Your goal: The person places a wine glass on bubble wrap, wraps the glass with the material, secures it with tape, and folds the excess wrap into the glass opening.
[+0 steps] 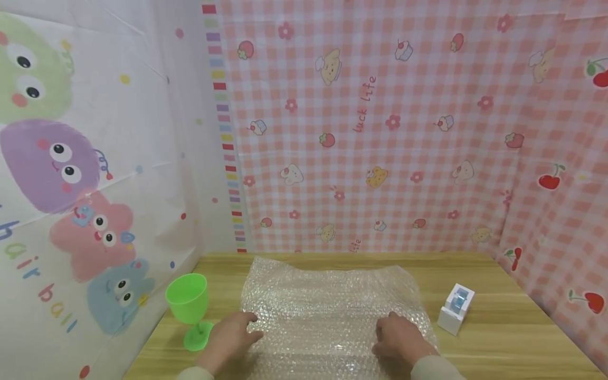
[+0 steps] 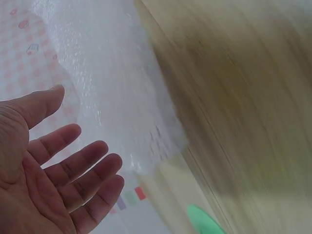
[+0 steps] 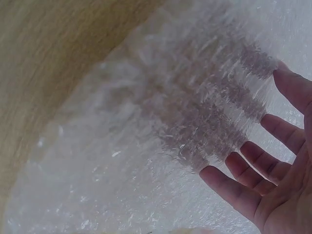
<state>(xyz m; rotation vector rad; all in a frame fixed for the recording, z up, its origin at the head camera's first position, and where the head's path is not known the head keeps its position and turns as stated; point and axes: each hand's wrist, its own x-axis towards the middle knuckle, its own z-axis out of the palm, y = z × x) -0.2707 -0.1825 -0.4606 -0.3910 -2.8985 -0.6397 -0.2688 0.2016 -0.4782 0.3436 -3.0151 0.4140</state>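
Observation:
A clear sheet of bubble wrap (image 1: 328, 306) lies spread flat over the middle of the wooden table. Over its left edge is my left hand (image 1: 231, 339), its fingers spread and holding nothing; the left wrist view shows the palm (image 2: 36, 190). My right hand (image 1: 401, 339) is at the sheet's right part. In the right wrist view its fingers (image 3: 231, 190) are extended, with the fingertips at or just above the bubble wrap (image 3: 107, 170); contact is hard to tell. Left of my left hand stands a green plastic goblet (image 1: 189, 303), upright and partly covered at its base.
A small white tape dispenser (image 1: 456, 309) with a blue roll sits on the table (image 1: 505, 316) to the right of the sheet. Pink checked cloth (image 1: 370, 132) hangs behind and at the right; a white cartoon-print sheet (image 1: 157, 158) hangs at the left.

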